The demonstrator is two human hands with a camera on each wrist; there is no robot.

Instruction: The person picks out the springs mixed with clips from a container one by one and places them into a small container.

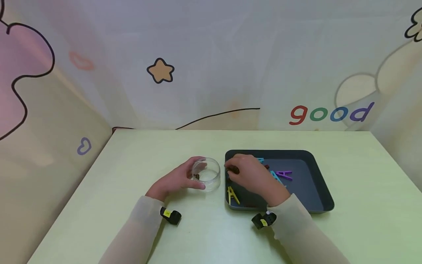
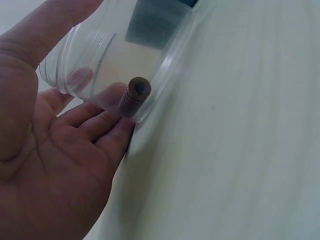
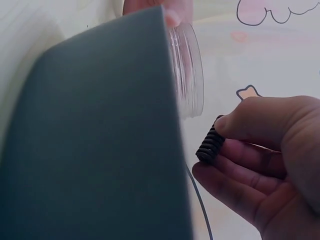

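Observation:
My left hand (image 1: 179,179) grips a clear round jar (image 1: 212,184) from its left side, thumb in front and fingers behind. Inside the jar, near its bottom, lies a brown coil spring (image 2: 134,97) with a hollow end. My right hand (image 1: 254,176) is over the left part of a dark grey tray (image 1: 313,183). Between thumb and fingers it pinches a dark coil spring (image 3: 211,144), just above the tray's rim and close to the jar. Part of the tray is hidden behind this hand and forearm.
In the tray lie a yellow clothespin (image 1: 232,195) at front left, a purple clothespin (image 1: 284,175) and a blue clothespin (image 1: 275,176) near the middle. Another blue piece (image 1: 260,160) shows at the back. A pale table (image 1: 197,234) meets a printed backdrop (image 1: 211,73).

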